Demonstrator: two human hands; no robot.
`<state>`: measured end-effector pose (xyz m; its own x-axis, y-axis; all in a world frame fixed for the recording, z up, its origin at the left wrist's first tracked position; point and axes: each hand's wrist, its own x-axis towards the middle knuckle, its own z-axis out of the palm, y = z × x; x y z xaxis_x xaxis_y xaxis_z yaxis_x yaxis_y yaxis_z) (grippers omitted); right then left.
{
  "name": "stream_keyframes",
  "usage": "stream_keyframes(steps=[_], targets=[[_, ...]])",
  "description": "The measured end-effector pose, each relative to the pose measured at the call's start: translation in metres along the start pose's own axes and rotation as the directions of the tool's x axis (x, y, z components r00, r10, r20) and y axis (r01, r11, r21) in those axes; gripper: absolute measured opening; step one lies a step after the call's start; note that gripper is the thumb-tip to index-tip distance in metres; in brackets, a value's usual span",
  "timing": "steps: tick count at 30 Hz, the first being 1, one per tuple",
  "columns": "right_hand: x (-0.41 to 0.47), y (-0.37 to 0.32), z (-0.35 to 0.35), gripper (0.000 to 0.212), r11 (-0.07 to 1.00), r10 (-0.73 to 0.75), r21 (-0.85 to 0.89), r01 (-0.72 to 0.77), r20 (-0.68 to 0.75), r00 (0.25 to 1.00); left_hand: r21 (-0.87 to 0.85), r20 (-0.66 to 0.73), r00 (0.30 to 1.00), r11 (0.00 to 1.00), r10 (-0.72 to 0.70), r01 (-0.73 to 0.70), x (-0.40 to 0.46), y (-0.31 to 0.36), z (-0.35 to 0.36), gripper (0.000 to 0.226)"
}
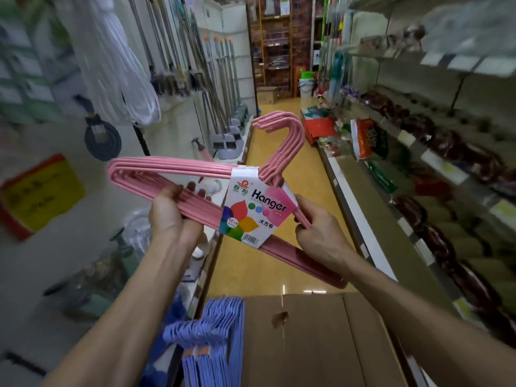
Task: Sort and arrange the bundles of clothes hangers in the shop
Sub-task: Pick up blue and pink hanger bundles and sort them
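My left hand (167, 216) and right hand (315, 233) both grip the pink hanger bundle (178, 170), fingers (192, 188) curled round it; blue hangers (215, 339) lie below.

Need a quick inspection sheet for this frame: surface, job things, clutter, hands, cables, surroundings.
Surface: closed cardboard box low in view, small tear in its top; glossy yellow floor down the aisle.
Job's things: pink hanger bundle held in the air, banded by a "Hanger" label; blue hanger bundles left of the box.
Clutter: blurred goods low on the left, cannot tell what.
Hands: left hand grips the bundle's lower bar; right hand grips it by the label.
Cables: grey coil hanging on the left, cable or hose unclear.
Surroundings: mops and brooms racked left; shelves of packaged goods right.
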<state>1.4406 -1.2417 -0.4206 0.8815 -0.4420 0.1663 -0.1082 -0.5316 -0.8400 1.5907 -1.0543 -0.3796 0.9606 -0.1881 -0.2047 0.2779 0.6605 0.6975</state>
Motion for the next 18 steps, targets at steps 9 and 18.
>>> stream_keyframes(steps=[9,18], targets=[[0.034,-0.206,-0.107,0.074,0.997,-0.080,-0.011,0.079,-0.033,0.996,-0.035,0.014,0.998,0.997,0.065,-0.065,-0.060,0.176,0.145,0.016],[0.013,-0.315,-0.168,0.061,0.982,-0.188,-0.013,0.188,0.015,0.982,-0.042,-0.052,0.972,0.972,0.231,-0.233,-0.154,0.268,0.194,0.015]])
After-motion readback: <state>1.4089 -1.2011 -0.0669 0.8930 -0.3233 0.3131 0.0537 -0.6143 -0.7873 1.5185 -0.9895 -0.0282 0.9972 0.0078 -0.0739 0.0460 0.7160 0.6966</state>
